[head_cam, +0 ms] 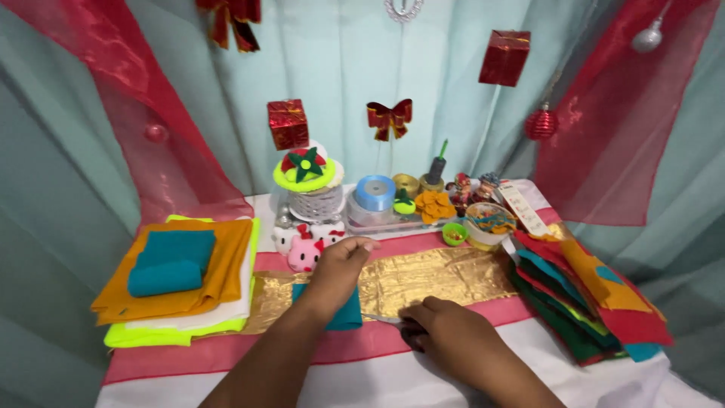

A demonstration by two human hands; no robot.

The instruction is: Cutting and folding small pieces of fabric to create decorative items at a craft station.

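Left hand is pinching the teal felt piece with fingers clamped, right on the gold ribbon strip, right hand closed around small scissors beside it, so I'd keep the felt taut and cut slowly.

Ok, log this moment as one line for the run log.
left hand: pressing teal felt piece | right hand: gripping scissors at felt edge | surface: gold strip on table
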